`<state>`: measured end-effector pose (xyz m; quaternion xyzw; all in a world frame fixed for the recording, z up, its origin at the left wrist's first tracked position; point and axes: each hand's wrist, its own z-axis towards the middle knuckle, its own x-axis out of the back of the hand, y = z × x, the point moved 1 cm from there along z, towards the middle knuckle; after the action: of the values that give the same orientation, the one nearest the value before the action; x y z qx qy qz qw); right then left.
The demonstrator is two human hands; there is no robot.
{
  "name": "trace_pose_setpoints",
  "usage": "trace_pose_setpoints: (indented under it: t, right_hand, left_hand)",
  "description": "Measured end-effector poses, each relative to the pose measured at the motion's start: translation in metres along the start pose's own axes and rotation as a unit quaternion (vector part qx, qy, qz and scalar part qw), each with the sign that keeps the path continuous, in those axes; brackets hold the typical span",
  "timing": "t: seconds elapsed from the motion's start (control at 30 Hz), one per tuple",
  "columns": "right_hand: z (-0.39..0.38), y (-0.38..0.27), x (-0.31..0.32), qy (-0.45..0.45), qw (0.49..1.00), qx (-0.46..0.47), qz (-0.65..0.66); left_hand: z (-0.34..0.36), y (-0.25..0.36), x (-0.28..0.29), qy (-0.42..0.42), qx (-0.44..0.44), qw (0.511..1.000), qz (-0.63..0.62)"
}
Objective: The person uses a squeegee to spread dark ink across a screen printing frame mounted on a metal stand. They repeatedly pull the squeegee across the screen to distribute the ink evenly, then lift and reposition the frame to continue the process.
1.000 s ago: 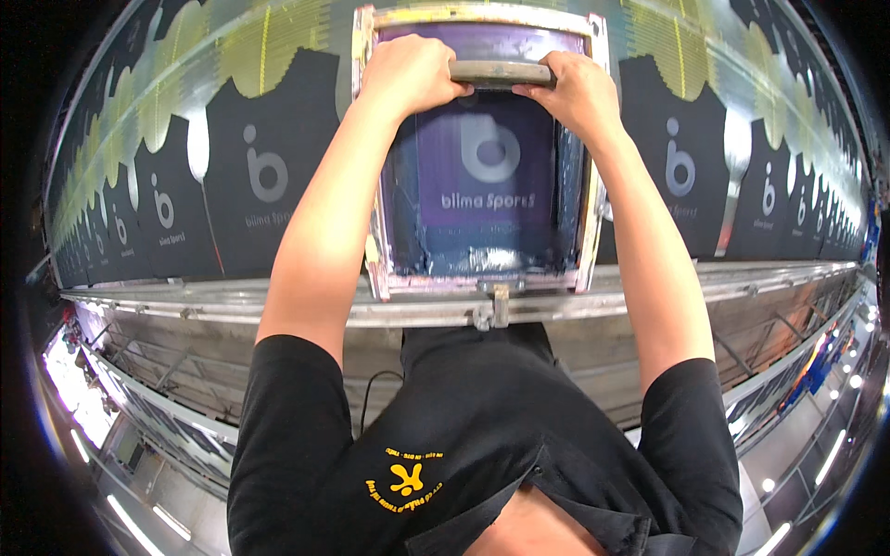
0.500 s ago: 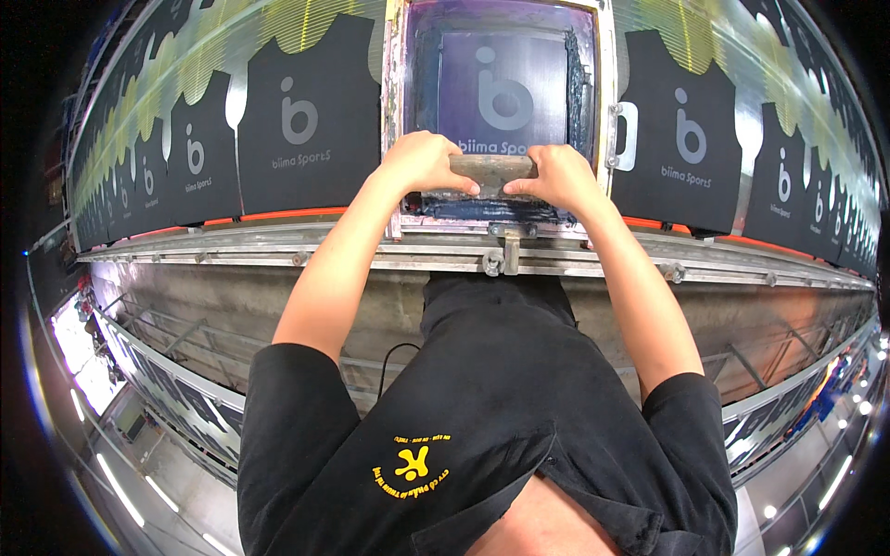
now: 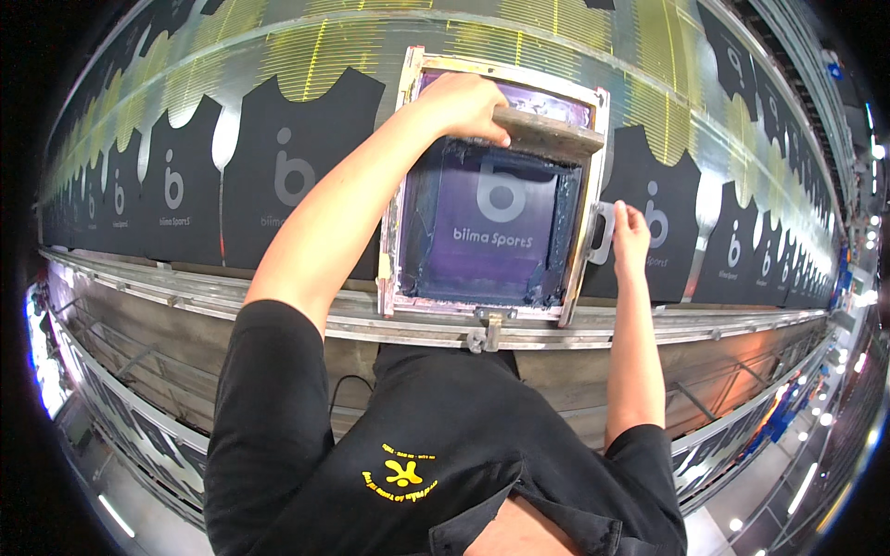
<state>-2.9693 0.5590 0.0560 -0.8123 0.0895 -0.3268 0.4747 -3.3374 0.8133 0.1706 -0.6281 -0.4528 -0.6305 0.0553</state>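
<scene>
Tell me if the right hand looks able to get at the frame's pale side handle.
Likely yes: the right hand is at the pale side handle, touching or nearly so, with nothing visible between; the left hand holds the squeegee.

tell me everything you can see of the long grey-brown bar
The long grey-brown bar is straight, looks like worn wood and has a blunt right end. The bare left hand grips its left end. The bar slants across the upper part of the pale-framed purple screen, right end lower in the picture. Its underside is hidden.
</scene>
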Motion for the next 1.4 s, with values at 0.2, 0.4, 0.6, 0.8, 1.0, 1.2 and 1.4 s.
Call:
trace_pose_setpoints:
  t: [0.2, 0.4, 0.6, 0.8, 1.0, 1.2, 1.4]
  right_hand:
    - [-0.024, -0.049, -0.019, -0.088, 0.983, -0.143, 0.077]
    - [-0.032, -0.081, -0.005, -0.088, 0.981, -0.123, 0.123]
    - [-0.036, -0.089, -0.01, -0.07, 0.986, -0.077, 0.127]
    - [-0.067, -0.102, -0.035, 0.017, 0.988, 0.02, 0.152]
    - [-0.118, -0.084, -0.174, -0.016, 0.974, 0.049, 0.222]
    - [-0.201, -0.103, -0.321, -0.03, 0.976, 0.036, 0.213]
    - [-0.231, -0.135, -0.369, 0.001, 0.997, 0.01, 0.083]
  left_hand:
    - [0.022, -0.02, -0.013, -0.034, 0.033, 0.999, 0.003]
    - [-0.075, 0.016, -0.06, 0.07, 0.012, 0.995, -0.071]
    - [-0.242, 0.106, -0.16, 0.118, -0.045, 0.992, -0.028]
    - [-0.288, 0.108, -0.156, 0.128, -0.017, 0.99, -0.055]
    - [-0.357, 0.008, -0.097, 0.139, 0.043, 0.989, -0.039]
    - [-0.443, -0.097, -0.025, 0.035, 0.121, 0.991, -0.045]
    - [-0.474, -0.148, -0.002, -0.004, 0.055, 0.998, 0.005]
